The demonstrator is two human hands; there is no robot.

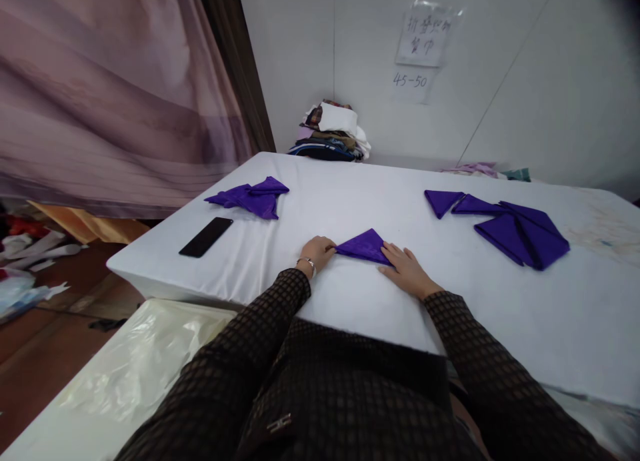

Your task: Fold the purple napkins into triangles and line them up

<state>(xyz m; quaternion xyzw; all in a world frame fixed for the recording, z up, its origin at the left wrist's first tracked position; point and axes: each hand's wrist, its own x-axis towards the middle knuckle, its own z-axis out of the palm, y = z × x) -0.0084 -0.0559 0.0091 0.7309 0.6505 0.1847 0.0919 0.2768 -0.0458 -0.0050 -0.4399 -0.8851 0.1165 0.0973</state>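
Note:
A purple cloth napkin [361, 245] folded into a small triangle lies on the white table [350, 194] right in front of me. My left hand [317, 251] pinches its left corner with curled fingers. My right hand [406, 269] lies flat, fingers stretched out, pressing on the napkin's right corner. Both arms wear dark checked sleeves, and a bracelet sits on my left wrist.
A heap of folded purple napkins [251, 197] lies at the left, with a black phone [206, 237] near the table's left edge. More purple napkins [515, 227] lie spread out at the right. Stacked cloths [333, 133] sit against the far wall under a paper sign [425, 34].

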